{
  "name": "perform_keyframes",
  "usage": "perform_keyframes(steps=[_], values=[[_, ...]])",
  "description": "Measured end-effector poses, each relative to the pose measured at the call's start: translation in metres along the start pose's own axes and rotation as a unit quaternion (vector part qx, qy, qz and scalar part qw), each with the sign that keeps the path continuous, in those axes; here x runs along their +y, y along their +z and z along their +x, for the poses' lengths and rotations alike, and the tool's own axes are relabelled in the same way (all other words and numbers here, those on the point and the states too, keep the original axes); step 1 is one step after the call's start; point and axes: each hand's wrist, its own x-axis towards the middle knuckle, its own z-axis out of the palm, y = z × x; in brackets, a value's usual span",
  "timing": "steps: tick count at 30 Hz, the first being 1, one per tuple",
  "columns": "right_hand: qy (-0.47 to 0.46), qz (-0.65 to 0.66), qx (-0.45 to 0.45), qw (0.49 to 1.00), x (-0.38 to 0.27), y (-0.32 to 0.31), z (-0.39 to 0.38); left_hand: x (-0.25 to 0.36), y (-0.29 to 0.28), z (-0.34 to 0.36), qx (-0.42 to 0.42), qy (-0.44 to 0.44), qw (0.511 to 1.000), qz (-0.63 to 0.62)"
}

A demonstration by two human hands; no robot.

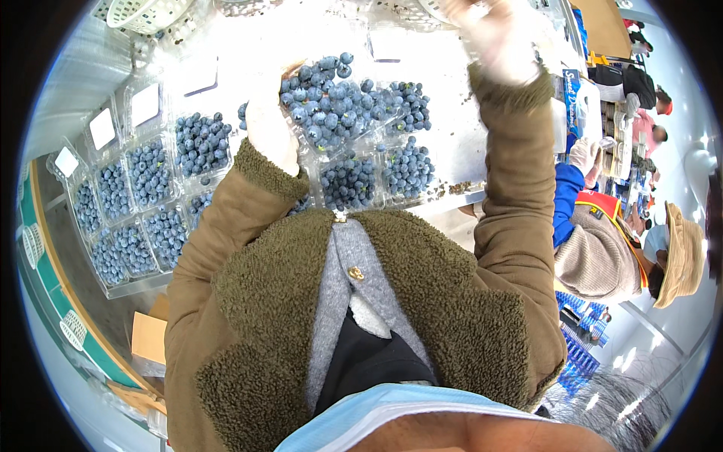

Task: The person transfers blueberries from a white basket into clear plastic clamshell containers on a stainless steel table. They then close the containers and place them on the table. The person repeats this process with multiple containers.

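My left hand (273,128), in a pale glove, grips the left side of a clear plastic clamshell heaped with blueberries (331,105). That clamshell sits higher than its neighbours and is tilted. Just beyond its right side lies a filled clamshell (411,105), and two more, one at the left (348,182) and one at the right (409,167), stand nearer to me. My right hand (501,41) is raised over the far right of the bright white table; motion smears its fingers, so whether it holds anything is unclear. Glare washes out part of the left hand.
Several lidded-style clamshells of blueberries (151,172) stand in rows on the left, their lids up. A pale green basket (147,13) is at the far left. Loose berries and debris (459,187) dot the table's near edge. A co-worker (602,241) in a hat stands at the right.
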Motion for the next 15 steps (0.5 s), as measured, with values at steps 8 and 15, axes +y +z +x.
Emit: perform_keyframes(steps=[8,15], values=[[-0.221,0.018,-0.182,0.958,-0.026,0.078,-0.046,0.001,0.003,-0.006,0.003,-0.053,0.994,0.091],[-0.156,0.008,-0.231,0.96,-0.053,0.054,-0.04,-0.002,0.014,-0.011,-0.089,-0.063,0.993,-0.042]])
